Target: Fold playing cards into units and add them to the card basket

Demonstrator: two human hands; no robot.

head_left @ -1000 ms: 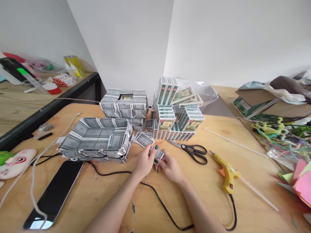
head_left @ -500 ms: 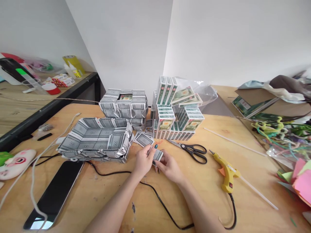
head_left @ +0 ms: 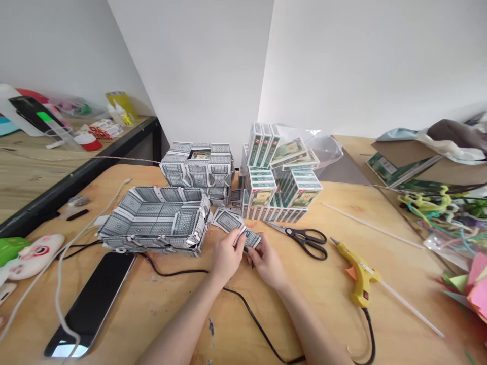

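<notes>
Between my two hands is a playing card (head_left: 251, 238) with a grey patterned back; whether more than one is held I cannot tell. My left hand (head_left: 227, 253) pinches its left side with the thumb on top. At the right side, the fingers of my right hand (head_left: 268, 261) close on the card's edge. Loose playing cards (head_left: 227, 221) lie on the table just beyond my left hand. To the left sits an open tray built from cards (head_left: 125, 221), and behind it a boxy stack covered in cards (head_left: 178, 175).
Card boxes (head_left: 262, 187) are piled at the back centre. Black-handled scissors (head_left: 304, 238) and a yellow glue gun (head_left: 357, 276) lie to the right. A phone (head_left: 93, 301) rests at left under a white cable, and a black cord (head_left: 247, 306) crosses beneath my forearms.
The card between my hands has turned flatter, showing more of its patterned back. My hands stay close together over the same spot; the view has shifted slightly.
</notes>
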